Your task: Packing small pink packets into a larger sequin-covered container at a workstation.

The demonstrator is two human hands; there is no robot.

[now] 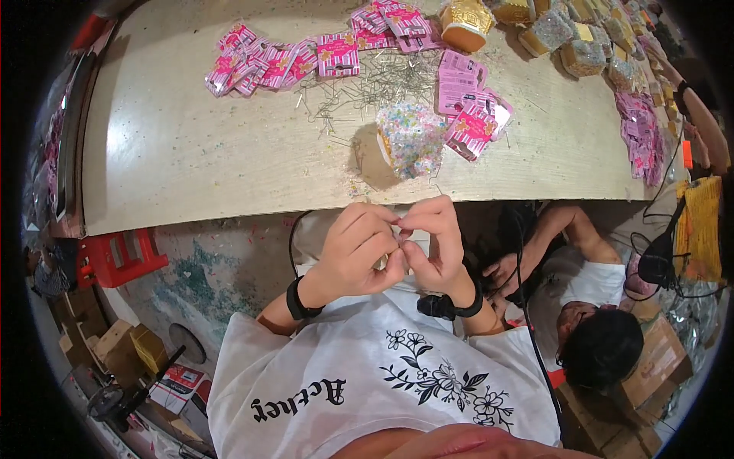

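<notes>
My left hand (362, 246) and my right hand (435, 243) meet just off the table's near edge. The thumbs and fingers of both are pinched together fingertip to fingertip. Something small and pale may sit between them, but it is too small to name. Just beyond them on the table lies an ornament (417, 141) coated in pastel beads, with a yellow part at its left side. Thin wire hooks (382, 83) are strewn in a loose pile behind it. Pink printed cards (472, 126) lie right of the ornament.
More pink striped cards (338, 56) spread along the far side of the table (191, 145). A gold ornament (466, 23) stands at the back, with several glittery ones (585, 50) to its right. Another person (592, 321) is low at my right. A red stool (122, 256) stands left.
</notes>
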